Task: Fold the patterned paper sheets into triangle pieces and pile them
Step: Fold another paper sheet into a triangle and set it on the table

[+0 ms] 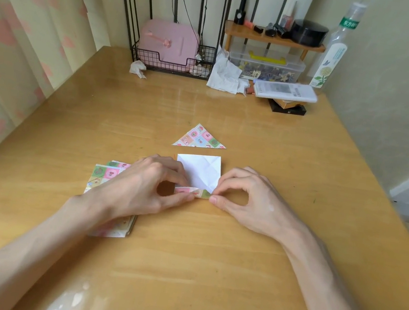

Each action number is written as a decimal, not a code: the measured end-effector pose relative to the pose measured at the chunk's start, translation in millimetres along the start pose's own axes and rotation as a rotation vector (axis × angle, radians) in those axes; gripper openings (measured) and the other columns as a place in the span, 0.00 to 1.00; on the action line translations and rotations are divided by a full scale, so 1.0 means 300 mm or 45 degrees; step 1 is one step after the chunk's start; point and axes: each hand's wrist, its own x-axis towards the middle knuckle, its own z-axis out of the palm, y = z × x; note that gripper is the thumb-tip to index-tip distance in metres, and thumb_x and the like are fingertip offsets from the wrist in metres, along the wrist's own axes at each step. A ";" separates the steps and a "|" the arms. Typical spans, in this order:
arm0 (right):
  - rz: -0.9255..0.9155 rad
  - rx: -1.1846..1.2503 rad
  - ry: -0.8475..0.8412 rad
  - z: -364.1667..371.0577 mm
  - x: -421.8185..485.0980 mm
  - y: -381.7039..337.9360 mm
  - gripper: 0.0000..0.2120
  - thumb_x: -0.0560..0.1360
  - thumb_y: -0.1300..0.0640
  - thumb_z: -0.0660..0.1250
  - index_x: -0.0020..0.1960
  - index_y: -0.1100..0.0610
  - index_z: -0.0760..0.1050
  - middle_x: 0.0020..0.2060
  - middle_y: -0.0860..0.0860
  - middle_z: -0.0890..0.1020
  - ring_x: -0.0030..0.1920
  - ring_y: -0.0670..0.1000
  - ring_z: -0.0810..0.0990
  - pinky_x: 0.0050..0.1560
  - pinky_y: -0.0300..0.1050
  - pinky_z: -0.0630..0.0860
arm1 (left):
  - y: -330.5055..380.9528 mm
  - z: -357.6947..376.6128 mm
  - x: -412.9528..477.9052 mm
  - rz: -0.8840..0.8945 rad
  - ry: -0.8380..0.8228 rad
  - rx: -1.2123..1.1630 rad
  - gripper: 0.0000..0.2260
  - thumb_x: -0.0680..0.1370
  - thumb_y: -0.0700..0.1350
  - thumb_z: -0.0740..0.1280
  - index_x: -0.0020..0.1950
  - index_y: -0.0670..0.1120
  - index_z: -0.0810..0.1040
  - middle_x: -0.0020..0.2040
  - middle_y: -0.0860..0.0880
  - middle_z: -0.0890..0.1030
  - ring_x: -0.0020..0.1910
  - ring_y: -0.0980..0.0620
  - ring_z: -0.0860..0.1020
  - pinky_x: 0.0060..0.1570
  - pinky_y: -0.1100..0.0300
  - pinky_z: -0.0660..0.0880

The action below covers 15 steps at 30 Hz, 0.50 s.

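Reaches in from the lower left with the bare left forearm [36, 241] and from the lower right with the bare right forearm [337, 286], both angled toward the middle. Holds both wrists low and roughly straight, backs of the hands turned up. Curls the left hand [141, 185] into a ring, thumb and forefinger pinching the near edge of the paper sheet [199, 171]. Mirrors that with the right hand [249, 200], thumb and forefinger meeting on the same edge, just beside the left fingertips [188, 197]. Tucks the remaining fingers loosely behind, perhaps resting on the sheet, though hard to tell
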 end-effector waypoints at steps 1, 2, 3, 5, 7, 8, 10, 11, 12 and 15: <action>0.007 0.001 0.008 0.002 -0.001 0.002 0.02 0.75 0.49 0.76 0.45 0.46 0.85 0.47 0.38 0.81 0.53 0.45 0.76 0.60 0.43 0.72 | 0.000 0.002 -0.002 -0.001 0.021 -0.015 0.12 0.80 0.61 0.67 0.50 0.56 0.86 0.46 0.62 0.80 0.48 0.63 0.77 0.56 0.53 0.74; 0.018 0.011 0.017 0.003 -0.002 0.004 0.02 0.75 0.49 0.76 0.45 0.46 0.85 0.46 0.38 0.81 0.52 0.45 0.76 0.60 0.43 0.72 | 0.000 0.004 -0.003 -0.003 0.038 -0.034 0.11 0.80 0.60 0.68 0.51 0.56 0.86 0.46 0.62 0.80 0.48 0.63 0.78 0.57 0.54 0.73; 0.027 0.028 0.028 0.003 -0.001 0.004 0.02 0.75 0.48 0.76 0.45 0.45 0.85 0.46 0.38 0.81 0.52 0.45 0.76 0.60 0.42 0.71 | 0.002 0.006 -0.004 -0.004 0.052 -0.051 0.10 0.80 0.59 0.69 0.51 0.56 0.87 0.46 0.62 0.81 0.48 0.63 0.78 0.58 0.54 0.73; 0.044 0.070 0.032 0.004 0.002 0.005 0.02 0.75 0.48 0.75 0.44 0.45 0.85 0.46 0.40 0.82 0.53 0.46 0.77 0.60 0.41 0.71 | 0.007 0.008 -0.004 -0.013 0.075 -0.082 0.07 0.80 0.56 0.71 0.50 0.57 0.86 0.45 0.61 0.82 0.48 0.62 0.79 0.58 0.57 0.72; 0.058 0.088 0.029 0.009 0.003 0.008 0.04 0.76 0.47 0.75 0.44 0.46 0.85 0.46 0.41 0.82 0.53 0.46 0.77 0.60 0.41 0.71 | 0.008 0.012 -0.007 -0.029 0.098 -0.109 0.05 0.80 0.55 0.72 0.47 0.57 0.86 0.44 0.62 0.81 0.48 0.60 0.80 0.57 0.59 0.71; 0.065 0.089 0.032 0.011 0.004 0.010 0.04 0.76 0.47 0.74 0.45 0.46 0.85 0.46 0.41 0.82 0.53 0.46 0.77 0.60 0.41 0.71 | 0.009 0.015 -0.011 -0.036 0.105 -0.114 0.05 0.80 0.54 0.71 0.46 0.57 0.86 0.44 0.62 0.81 0.48 0.60 0.80 0.57 0.60 0.71; 0.086 0.085 0.053 0.020 0.007 0.008 0.04 0.76 0.47 0.74 0.45 0.46 0.85 0.46 0.41 0.82 0.53 0.45 0.77 0.59 0.42 0.72 | 0.010 0.018 -0.020 -0.037 0.101 -0.121 0.07 0.81 0.54 0.70 0.46 0.56 0.86 0.45 0.61 0.81 0.50 0.58 0.80 0.57 0.61 0.70; 0.099 0.084 0.069 0.027 0.008 0.007 0.04 0.76 0.47 0.74 0.45 0.46 0.85 0.46 0.41 0.82 0.53 0.45 0.77 0.58 0.42 0.72 | 0.008 0.018 -0.022 -0.035 0.101 -0.121 0.08 0.82 0.54 0.69 0.46 0.56 0.86 0.45 0.60 0.82 0.50 0.58 0.80 0.57 0.61 0.70; 0.117 0.081 0.091 0.036 0.010 0.007 0.05 0.77 0.47 0.73 0.45 0.46 0.85 0.45 0.41 0.82 0.53 0.45 0.77 0.57 0.41 0.72 | 0.006 0.019 -0.022 -0.045 0.109 -0.121 0.10 0.82 0.55 0.69 0.45 0.55 0.85 0.45 0.60 0.82 0.48 0.58 0.80 0.56 0.62 0.70; 0.180 0.031 0.164 0.064 0.013 -0.002 0.07 0.77 0.45 0.72 0.43 0.46 0.83 0.43 0.41 0.79 0.53 0.43 0.74 0.54 0.35 0.69 | -0.008 0.020 -0.015 -0.198 0.185 -0.141 0.15 0.81 0.58 0.68 0.41 0.52 0.83 0.42 0.60 0.82 0.42 0.57 0.80 0.46 0.61 0.71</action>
